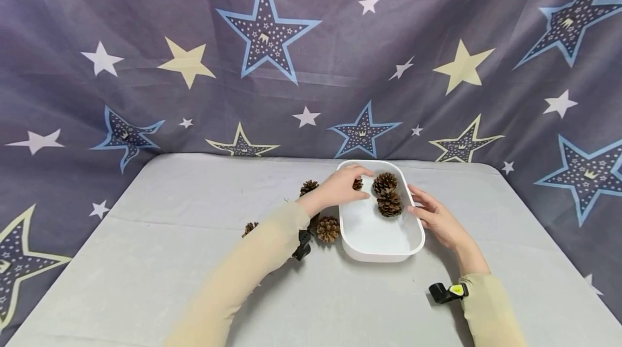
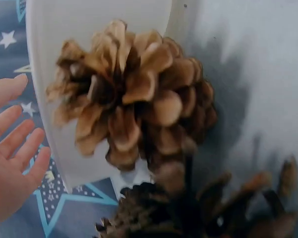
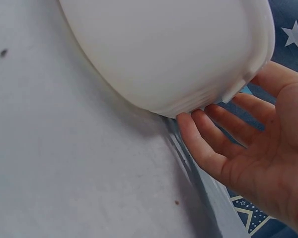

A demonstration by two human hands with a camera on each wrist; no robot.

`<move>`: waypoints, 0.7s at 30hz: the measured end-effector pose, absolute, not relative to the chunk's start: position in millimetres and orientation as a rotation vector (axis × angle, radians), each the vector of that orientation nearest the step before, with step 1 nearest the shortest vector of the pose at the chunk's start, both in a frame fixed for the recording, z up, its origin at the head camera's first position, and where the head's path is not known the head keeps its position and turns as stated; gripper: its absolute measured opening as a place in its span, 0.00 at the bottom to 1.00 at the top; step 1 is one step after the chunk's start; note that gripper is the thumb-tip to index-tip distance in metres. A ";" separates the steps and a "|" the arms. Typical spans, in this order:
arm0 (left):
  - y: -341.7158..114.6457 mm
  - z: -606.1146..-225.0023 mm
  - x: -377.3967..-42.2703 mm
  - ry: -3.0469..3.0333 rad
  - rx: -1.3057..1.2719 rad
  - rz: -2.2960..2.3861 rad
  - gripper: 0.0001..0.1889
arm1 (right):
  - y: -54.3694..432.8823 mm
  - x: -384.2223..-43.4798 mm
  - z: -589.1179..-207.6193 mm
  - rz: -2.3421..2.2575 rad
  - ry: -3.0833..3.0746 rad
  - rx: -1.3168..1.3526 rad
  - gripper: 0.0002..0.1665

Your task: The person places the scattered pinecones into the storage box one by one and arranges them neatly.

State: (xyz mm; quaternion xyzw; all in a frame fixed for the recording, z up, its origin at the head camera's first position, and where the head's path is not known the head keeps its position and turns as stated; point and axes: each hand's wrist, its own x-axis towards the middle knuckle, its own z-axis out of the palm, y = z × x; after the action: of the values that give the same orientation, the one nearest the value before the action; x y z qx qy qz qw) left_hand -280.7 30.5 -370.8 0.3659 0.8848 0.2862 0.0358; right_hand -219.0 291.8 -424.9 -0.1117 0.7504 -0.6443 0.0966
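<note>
The person's left grip (image 1: 340,186), released with its fingers apart, hangs over the white rounded-rectangular plastic bin (image 1: 381,239), near a brown scaly pine cone (image 1: 358,183) inside. Two further cones (image 1: 390,204) (touching each other) lie there; other cones (image 1: 328,229) sit left of it on the grey cloth-covered table (image 1: 121,282). The right grip (image 1: 441,224), fingers relaxed, touches the bin's outer wall.

The left sleeve (image 1: 250,263) and right sleeve (image 1: 488,309) are long and pale cream — a bit wrinkly. The left wrist gadget (image 1: 302,247) is black — the right wrist gadget (image 1: 440,293) is black with a bright yellow patch (image 1: 457,290).
</note>
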 end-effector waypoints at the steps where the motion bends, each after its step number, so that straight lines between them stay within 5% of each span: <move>1: 27.5 -370.2 -280.8 2.710 1.113 0.892 0.28 | 291.9 -218.9 -424.7 -1.910 2.222 -0.333 0.38; 21: -39.8 -371.7 -276.8 2.749 1.002 0.937 0.28 | 290.6 -217.9 -425.2 -1.914 2.218 -0.348 0.38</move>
State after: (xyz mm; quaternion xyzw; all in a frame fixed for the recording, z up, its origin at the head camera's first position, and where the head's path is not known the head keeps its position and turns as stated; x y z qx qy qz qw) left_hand -276.8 -39.8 -371.7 0.3258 0.8942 0.3049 0.0346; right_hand -217.9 290.6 -425.2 -0.1174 0.7484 -0.6457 0.0954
